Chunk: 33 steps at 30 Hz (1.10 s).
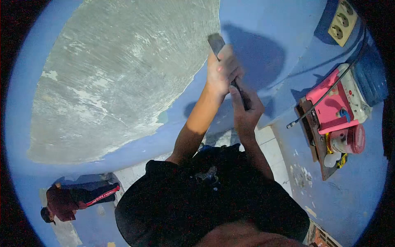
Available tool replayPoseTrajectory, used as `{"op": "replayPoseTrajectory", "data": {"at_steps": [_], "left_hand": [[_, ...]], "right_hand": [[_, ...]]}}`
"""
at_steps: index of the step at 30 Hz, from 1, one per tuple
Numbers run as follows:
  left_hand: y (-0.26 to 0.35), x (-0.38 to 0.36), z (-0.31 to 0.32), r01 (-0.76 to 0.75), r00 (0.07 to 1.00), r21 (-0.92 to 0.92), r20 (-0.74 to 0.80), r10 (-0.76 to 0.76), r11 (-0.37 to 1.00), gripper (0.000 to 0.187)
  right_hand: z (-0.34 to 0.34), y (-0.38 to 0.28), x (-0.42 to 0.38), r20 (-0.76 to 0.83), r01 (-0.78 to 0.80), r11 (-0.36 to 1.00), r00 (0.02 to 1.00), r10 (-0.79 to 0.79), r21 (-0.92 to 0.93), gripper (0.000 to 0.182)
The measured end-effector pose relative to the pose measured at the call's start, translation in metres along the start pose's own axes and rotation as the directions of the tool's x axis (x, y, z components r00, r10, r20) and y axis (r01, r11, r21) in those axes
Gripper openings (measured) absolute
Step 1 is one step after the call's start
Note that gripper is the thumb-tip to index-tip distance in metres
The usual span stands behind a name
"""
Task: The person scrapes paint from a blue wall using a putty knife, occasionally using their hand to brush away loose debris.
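Observation:
My left hand (224, 68) is closed around the front part of a scraper (214, 42), close to its flat dark blade. The blade tip touches or sits just off the edge where the bare grey patch (123, 78) meets the blue paint (263, 24). Lower down, my right hand (248, 105) grips the dark handle end, thumb pressed along it. My fingers cover most of the middle of the tool, and the left hand is slightly blurred.
On the right, a wall shelf (312, 136) carries a pink plastic item (331, 103) and a red-lidded tub (347, 140). A black cable (329, 90) hangs across it below a socket strip (343, 22). Another person (78, 201) is at the lower left.

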<state>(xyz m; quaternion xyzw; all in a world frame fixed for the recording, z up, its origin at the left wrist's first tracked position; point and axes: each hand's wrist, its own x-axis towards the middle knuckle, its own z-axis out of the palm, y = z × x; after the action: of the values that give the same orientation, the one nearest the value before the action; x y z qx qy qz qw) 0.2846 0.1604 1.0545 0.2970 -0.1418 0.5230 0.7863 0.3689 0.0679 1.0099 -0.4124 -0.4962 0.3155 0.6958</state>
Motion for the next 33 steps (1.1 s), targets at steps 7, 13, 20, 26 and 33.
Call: {"op": "replayPoseTrajectory", "data": {"at_steps": [7, 13, 20, 26, 33], "left_hand": [[-0.002, -0.011, -0.022, -0.013, 0.998, 0.163, -0.053, 0.022, 0.986, 0.027], [-0.002, 0.000, 0.001, -0.121, 0.970, 0.336, -0.159, 0.183, 0.934, 0.026], [0.000, -0.002, -0.005, 0.037, 0.999, -0.181, 0.045, -0.029, 0.983, 0.028], [-0.002, -0.003, -0.008, 0.088, 0.991, -0.291, 0.122, -0.054, 0.953, 0.027], [0.001, 0.001, 0.003, 0.051, 0.999, -0.344, 0.019, -0.047, 0.938, 0.026]], "right_hand": [[-0.004, 0.007, -0.005, 0.003, 0.025, 0.999, 1.000, -0.025, -0.031, 0.018], [-0.007, -0.014, 0.005, 0.060, -0.077, 0.995, 0.995, 0.081, -0.070, 0.021], [-0.004, -0.002, 0.000, 0.047, -0.007, 0.999, 0.999, 0.009, -0.037, 0.022], [-0.001, 0.008, -0.007, 0.036, -0.038, 0.999, 0.999, 0.037, 0.033, 0.022], [0.001, -0.002, -0.001, 0.047, -0.058, 0.998, 0.997, 0.057, 0.022, 0.024]]}}
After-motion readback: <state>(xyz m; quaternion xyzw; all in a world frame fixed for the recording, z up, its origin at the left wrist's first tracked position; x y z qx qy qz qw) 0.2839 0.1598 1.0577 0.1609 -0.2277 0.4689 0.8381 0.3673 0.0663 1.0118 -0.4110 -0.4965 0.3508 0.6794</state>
